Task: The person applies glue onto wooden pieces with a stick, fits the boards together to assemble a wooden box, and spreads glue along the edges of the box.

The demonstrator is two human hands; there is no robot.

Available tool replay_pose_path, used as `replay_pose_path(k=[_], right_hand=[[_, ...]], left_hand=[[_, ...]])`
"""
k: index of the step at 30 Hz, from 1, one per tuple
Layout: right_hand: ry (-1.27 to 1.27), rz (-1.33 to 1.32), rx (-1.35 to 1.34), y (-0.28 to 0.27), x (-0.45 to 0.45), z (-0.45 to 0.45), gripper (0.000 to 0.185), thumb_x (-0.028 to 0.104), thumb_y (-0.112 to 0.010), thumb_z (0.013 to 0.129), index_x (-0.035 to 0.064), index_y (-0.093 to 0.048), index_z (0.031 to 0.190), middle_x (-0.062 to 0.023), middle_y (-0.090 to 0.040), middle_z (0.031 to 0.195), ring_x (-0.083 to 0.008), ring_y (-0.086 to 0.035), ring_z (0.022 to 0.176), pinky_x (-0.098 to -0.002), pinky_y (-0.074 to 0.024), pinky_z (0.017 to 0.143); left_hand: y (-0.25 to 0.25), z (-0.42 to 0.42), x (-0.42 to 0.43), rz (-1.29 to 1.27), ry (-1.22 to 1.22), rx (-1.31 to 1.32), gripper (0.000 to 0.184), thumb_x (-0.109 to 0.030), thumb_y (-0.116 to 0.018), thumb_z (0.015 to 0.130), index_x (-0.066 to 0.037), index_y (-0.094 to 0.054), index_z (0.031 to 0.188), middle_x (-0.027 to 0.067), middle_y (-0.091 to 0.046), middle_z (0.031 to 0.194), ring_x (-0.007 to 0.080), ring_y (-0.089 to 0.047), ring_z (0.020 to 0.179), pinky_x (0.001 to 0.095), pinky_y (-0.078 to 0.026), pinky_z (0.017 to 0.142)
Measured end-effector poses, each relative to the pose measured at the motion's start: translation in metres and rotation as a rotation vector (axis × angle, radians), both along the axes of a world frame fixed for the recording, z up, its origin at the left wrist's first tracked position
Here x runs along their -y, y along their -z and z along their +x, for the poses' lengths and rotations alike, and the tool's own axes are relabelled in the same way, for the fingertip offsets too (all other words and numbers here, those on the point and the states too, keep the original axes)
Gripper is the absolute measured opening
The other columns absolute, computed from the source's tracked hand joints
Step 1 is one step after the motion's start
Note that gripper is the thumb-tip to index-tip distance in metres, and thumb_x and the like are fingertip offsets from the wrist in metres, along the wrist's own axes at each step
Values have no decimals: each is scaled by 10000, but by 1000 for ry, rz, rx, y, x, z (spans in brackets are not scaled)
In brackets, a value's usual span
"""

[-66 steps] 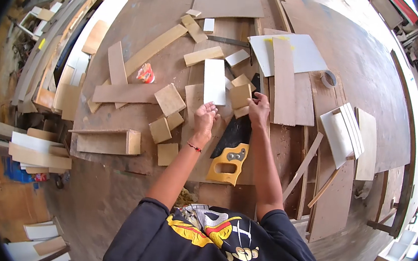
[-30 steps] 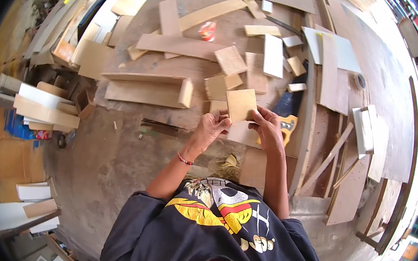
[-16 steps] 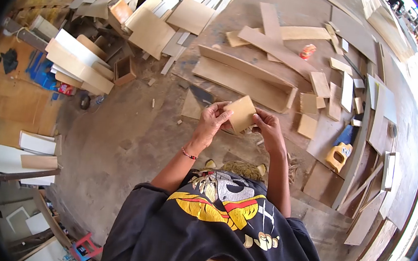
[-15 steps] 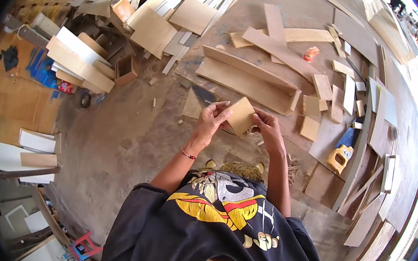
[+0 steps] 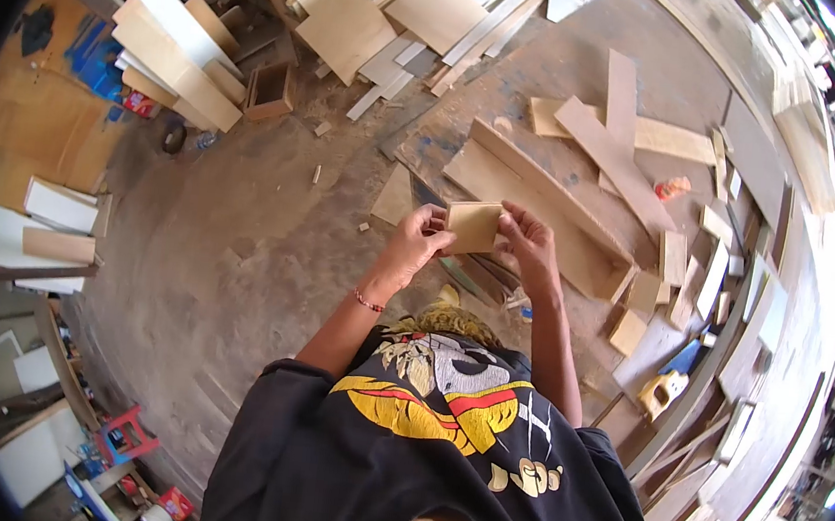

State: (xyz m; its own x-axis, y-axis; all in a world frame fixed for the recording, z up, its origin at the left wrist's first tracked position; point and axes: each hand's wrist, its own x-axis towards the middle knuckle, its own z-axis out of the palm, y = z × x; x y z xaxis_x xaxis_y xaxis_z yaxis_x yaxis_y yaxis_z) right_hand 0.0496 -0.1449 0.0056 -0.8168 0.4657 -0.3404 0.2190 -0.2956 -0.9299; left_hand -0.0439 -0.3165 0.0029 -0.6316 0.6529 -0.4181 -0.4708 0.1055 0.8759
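Note:
Between my two hands is a small, roughly square wooden board [image 5: 472, 228], held in front of my chest. My left hand [image 5: 417, 244] grips its left edge, thumb on the near face. On the opposite edge, my right hand [image 5: 528, 243] pinches it near the upper corner. Just beyond the hands, a long L-shaped wooden piece [image 5: 553, 213] with an end block lies on the worktable [image 5: 515, 79]. A triangular wood offcut [image 5: 395, 196] is close to my left hand.
Crossed planks [image 5: 614, 149], a red-orange packet [image 5: 673, 189] and several small blocks [image 5: 628, 332] lie on the table. A handsaw with a yellow handle [image 5: 661, 392] is at right. Stacked boards [image 5: 349, 28] stand beyond, an open wooden box [image 5: 270, 90] and a red stool [image 5: 127, 434] at left.
The board has turned in my hands from a tilted diamond to nearly level edges. My view has swung, so the table and its pieces appear farther right and lower.

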Motion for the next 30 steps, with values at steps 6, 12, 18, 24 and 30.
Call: replay_pose_path(k=[6, 12, 18, 24, 30], right_hand=[[-207, 96, 5, 22, -7, -33, 292, 101, -599, 847, -25, -593, 1111, -42, -646, 950, -68, -563, 762, -211, -442, 652], [-101, 139, 61, 35, -7, -57, 249, 56, -596, 835, -40, -609, 1064, -28, -636, 893, -65, -547, 736, -208, -442, 663], [36, 294, -9, 45, 5, -79, 274, -23, -579, 800, -4, -629, 1069, -5, -618, 803, -67, -556, 721, -219, -458, 633], [176, 231, 115, 30, 41, -108, 317, -4, -555, 826, 33, -610, 1136, -43, -625, 884, -101, -577, 758, -250, -490, 694], [237, 374, 111, 28, 59, -137, 381, 17, -531, 872, 15, -503, 1252, -104, -608, 1097, -139, -580, 949, -260, -482, 794]], left_hand=[[19, -15, -4, 44, -224, -90, 186, -25, -628, 798, 12, -564, 969, 52, -604, 848, 96, -575, 748, 227, -489, 652], [14, -41, -9, -33, -149, -185, 143, -4, -653, 786, 26, -570, 898, 73, -630, 841, 105, -595, 771, 243, -492, 691], [9, -81, -5, -112, 39, -432, 181, 26, -687, 735, 1, -560, 862, 69, -604, 856, 131, -591, 784, 261, -487, 703], [14, -122, 8, -22, 268, -842, 239, 44, -684, 673, 1, -536, 855, 119, -572, 835, 262, -581, 777, 322, -459, 689], [18, -160, 7, -148, 374, -851, 222, -61, -655, 774, -3, -518, 939, 121, -547, 857, 244, -561, 764, 325, -457, 709]])
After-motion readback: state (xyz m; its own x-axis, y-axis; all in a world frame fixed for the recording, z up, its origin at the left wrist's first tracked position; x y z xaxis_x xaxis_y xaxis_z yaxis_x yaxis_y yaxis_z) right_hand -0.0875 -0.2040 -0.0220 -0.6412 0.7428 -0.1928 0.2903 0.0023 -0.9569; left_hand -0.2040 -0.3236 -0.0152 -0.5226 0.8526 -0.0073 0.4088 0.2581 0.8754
